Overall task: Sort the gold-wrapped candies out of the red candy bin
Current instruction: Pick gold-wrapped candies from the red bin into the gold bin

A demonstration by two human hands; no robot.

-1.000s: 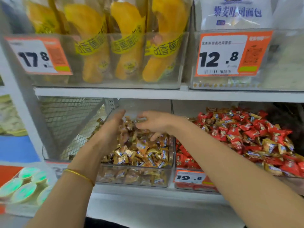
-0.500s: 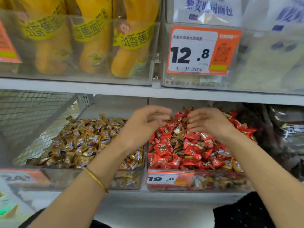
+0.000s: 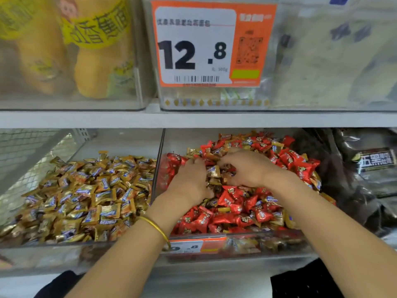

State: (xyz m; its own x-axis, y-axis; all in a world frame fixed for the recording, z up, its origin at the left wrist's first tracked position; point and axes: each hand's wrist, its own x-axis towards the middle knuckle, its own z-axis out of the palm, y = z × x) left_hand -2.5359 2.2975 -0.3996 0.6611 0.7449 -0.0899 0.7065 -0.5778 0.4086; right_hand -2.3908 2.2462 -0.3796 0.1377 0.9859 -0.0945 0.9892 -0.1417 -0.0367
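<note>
Over the middle of the red candy bin, both hands are down in the heap. By my reading, much of the sorting is left to do. Gold-wrapped candies show all through the bin, mixed among the red candies: a cluster at its centre, more along its back edge and right side, and some low behind its front wall. Just left of the bin, the neighbouring gold candy bin is heaped with the same kind, and that is presumably where the strays belong.

The central gold cluster lies directly between the two hands and touches both. The left hand is over the bin's left half, fingers bent down into the pile. The right hand is toward the bin's centre-right, fingers curled over the cluster. The fingertips of both are buried, so I cannot tell whether either hand has closed on a candy or is only raking.
</note>
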